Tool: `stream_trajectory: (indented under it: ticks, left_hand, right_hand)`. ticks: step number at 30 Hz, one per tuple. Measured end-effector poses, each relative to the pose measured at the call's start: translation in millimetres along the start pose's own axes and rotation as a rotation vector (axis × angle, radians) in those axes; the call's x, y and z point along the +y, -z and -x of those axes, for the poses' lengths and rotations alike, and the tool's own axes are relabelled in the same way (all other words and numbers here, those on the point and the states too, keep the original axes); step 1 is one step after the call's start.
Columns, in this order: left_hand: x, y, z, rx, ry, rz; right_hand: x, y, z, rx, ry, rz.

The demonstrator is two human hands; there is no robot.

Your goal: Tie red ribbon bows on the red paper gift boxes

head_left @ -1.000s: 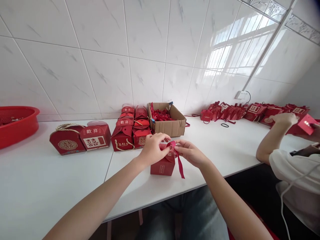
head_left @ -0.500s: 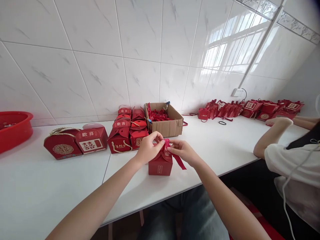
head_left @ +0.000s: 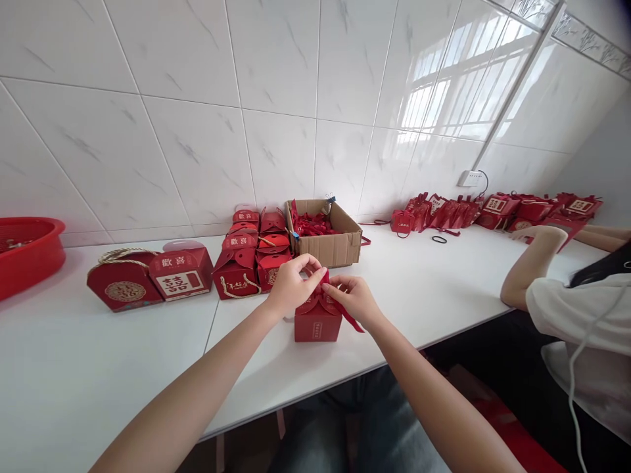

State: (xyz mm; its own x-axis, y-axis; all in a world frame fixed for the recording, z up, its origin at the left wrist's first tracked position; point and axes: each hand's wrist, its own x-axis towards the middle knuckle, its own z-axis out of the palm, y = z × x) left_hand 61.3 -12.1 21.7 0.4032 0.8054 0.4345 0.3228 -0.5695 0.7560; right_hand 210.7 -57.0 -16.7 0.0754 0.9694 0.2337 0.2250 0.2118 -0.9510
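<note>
A small red gift box [head_left: 317, 324] stands upright on the white table in front of me, pale lettering on its near side. Above its folded top, my left hand [head_left: 294, 284] pinches a red ribbon [head_left: 353, 319] between thumb and fingertips. My right hand [head_left: 355, 299] grips the same ribbon just to the right, and one tail hangs down past the box's right side. The fingers partly cover the ribbon where it gathers at the box top, so I cannot tell whether it is knotted.
Behind the hands is an open cardboard box [head_left: 328, 249] of red ribbons. Several red gift boxes [head_left: 237, 270] stand left of it, two more [head_left: 180, 274] farther left, beside a red plastic basin [head_left: 29, 256]. At right, a co-worker's arm [head_left: 530, 266] rests near more red boxes [head_left: 497, 210].
The ribbon over the box top is pulled in closer between my fingers, and its tail hangs steeper. The co-worker's arm has shifted slightly.
</note>
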Motion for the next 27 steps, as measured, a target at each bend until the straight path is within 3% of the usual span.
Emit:
stream_trajectory:
  ticks: [4, 10, 14, 21, 27]
  left_hand:
    - [-5, 4.1, -3, -0.035, 0.001, -0.031]
    - [-38, 28.9, 0, -0.209, 0.132, -0.140]
    - [-46, 30.6, 8, -0.314, 0.208, -0.264]
    - [-41, 22.3, 19, -0.230, 0.072, -0.333]
    - [-38, 16.6, 23, -0.186, 0.062, -0.354]
  right_hand:
    - [4, 1, -1, -0.012, -0.004, -0.029]
    - [3, 9, -4, -0.154, -0.033, -0.159]
    - [7, 13, -5, -0.223, -0.050, -0.231]
    - [16, 16, -2, -0.236, -0.076, -0.211]
    - [-4, 17, -6, -0.243, -0.199, -0.119]
